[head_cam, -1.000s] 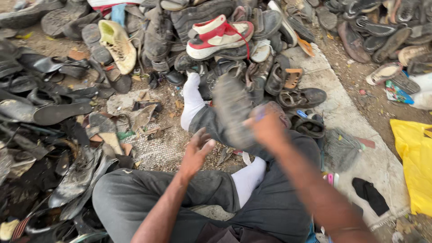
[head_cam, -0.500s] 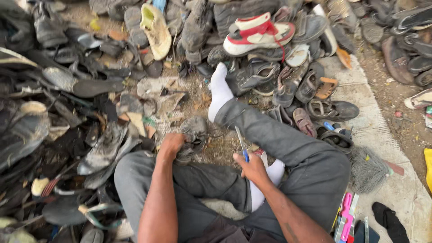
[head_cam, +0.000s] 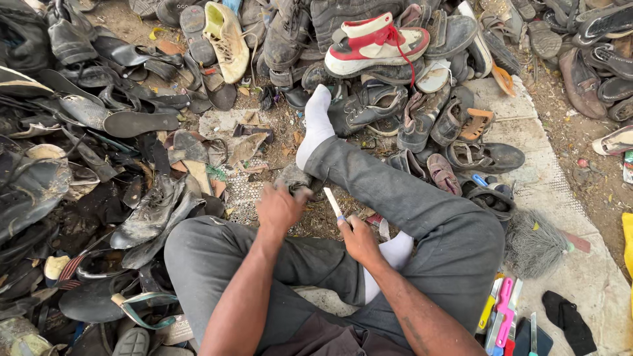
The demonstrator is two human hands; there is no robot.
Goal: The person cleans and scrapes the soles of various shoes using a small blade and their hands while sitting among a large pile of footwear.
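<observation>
Person sits cross-legged on the ground in grey trousers (head_cam: 455, 237) and white socks, 1 leg stretched far toward a shoe pile. Near right on a pale mat (head_cam: 593, 277): a few tools with pink and yellow handles (head_cam: 502, 310), a black sock (head_cam: 567, 320). Right hand (head_cam: 359, 238), grip closed around a small knife (head_cam: 333, 202), pale blade pointing up and far-left. Left hand (head_cam: 280, 207) just left of it, grip closed on a dark worn shoe piece (head_cam: 295, 178) lying on the ground beside the stretched leg; the blade tip is near that piece, contact unclear. Left: heap of black soles and shoe uppers (head_cam: 79, 191). Right of the knee: a grey brush head (head_cam: 534, 240). Far: 1 red-and-white sneaker (head_cam: 376, 43) on top of the pile, 1 yellowish shoe (head_cam: 224, 36) to its left, brown sandals (head_cam: 475, 125) right.
</observation>
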